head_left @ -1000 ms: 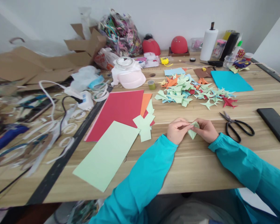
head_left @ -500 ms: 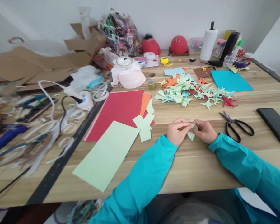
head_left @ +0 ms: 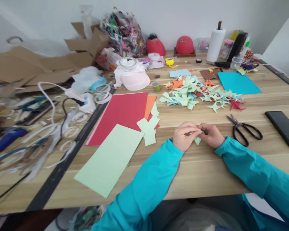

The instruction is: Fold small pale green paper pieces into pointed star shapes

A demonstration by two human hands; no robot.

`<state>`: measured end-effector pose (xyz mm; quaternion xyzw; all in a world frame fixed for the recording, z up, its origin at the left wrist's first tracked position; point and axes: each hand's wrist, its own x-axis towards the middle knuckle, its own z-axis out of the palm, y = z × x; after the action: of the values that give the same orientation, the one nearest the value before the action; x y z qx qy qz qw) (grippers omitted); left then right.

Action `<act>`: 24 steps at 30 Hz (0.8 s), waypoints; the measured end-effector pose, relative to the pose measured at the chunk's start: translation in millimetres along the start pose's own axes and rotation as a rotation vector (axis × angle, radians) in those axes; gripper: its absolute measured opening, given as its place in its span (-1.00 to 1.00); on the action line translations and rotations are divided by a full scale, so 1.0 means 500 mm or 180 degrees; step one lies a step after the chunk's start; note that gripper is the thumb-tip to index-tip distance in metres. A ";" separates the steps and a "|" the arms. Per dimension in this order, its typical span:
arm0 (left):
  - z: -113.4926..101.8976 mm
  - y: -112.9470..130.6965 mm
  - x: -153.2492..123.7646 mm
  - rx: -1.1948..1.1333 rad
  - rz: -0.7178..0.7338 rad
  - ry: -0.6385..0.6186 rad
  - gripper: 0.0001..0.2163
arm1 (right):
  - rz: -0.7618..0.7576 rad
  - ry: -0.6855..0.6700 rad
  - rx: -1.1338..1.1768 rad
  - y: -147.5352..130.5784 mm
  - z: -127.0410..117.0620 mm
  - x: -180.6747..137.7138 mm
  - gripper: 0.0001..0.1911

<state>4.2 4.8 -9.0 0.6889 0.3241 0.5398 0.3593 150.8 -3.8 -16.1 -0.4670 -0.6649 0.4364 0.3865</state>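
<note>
My left hand (head_left: 184, 136) and my right hand (head_left: 211, 135) meet over the wooden table (head_left: 207, 166), both pinched on a small folded light-green paper piece (head_left: 197, 139). Only its lower tip shows between the fingers. Both arms wear teal sleeves. A pile of folded paper shapes (head_left: 197, 93) in green, orange, red and blue lies beyond the hands. Small light-green cut squares (head_left: 149, 128) lie to the left of my left hand.
Black scissors (head_left: 245, 130) and a black phone (head_left: 283, 128) lie to the right. Red paper (head_left: 121, 114), an orange sheet (head_left: 150, 104) and a light-green sheet (head_left: 110, 158) lie to the left, a teal sheet (head_left: 237, 83) far right. Cardboard, tape rolls and cables clutter the left side.
My fingers have closed in more tightly over the green piece, so less of it shows. The hands stay in the same spot.
</note>
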 end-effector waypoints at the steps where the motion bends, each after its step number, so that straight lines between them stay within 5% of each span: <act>1: 0.000 0.001 0.000 0.0009 0.0021 -0.0001 -0.93 | 0.0005 0.0003 0.0009 0.000 0.000 0.000 -0.75; 12: 0.000 0.006 -0.001 0.0086 0.0070 0.0056 -0.85 | -0.0071 -0.0084 -0.0182 0.007 -0.001 -0.002 -0.83; 24: -0.002 -0.001 -0.005 0.0011 0.0152 -0.0159 -0.89 | 0.0152 0.0045 0.0635 -0.002 -0.003 0.007 -0.74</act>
<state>2.7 3.1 -10.3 0.7103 0.2994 0.5303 0.3530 151.0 -0.3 -14.1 -0.4450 -0.6040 0.5062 0.4253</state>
